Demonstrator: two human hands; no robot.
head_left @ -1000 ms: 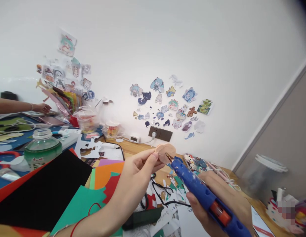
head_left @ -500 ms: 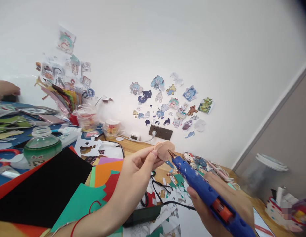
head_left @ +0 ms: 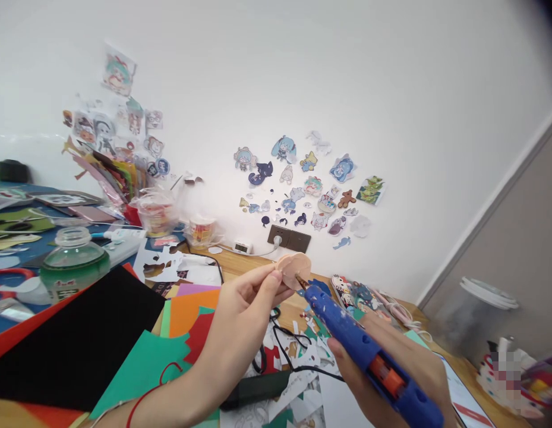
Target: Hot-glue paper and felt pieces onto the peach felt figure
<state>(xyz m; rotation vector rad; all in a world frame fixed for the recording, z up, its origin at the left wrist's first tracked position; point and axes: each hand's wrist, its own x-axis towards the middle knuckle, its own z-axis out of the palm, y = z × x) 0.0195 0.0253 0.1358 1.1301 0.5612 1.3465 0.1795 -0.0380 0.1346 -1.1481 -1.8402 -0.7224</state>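
Between the thumb and fingers of my left hand (head_left: 253, 300) is a peach-coloured round felt piece (head_left: 295, 265), held up at its left edge. It looks like more than one layer. My right hand (head_left: 387, 362) is wrapped round a blue hot glue gun (head_left: 347, 330) with an orange-red part in its body. The gun's metal nozzle points up and left, at the lower face of the felt piece. Whether the tip touches the felt or stands just in front of it I cannot tell. Part of my right hand is hidden behind the gun.
Black felt (head_left: 79, 339), green felt (head_left: 146, 368) and other coloured sheets lie at left. Scissors (head_left: 12, 282) and a green bottle (head_left: 75, 264) stand beyond. Paper scraps, a black cable (head_left: 320, 370) and a dark case (head_left: 258, 389) lie below my hands. A phone (head_left: 467, 392) is at right.
The glue gun's nozzle has moved left and slightly down across the felt piece. My left hand has shifted a little left. Another person's hand at the far left has gone out of view.
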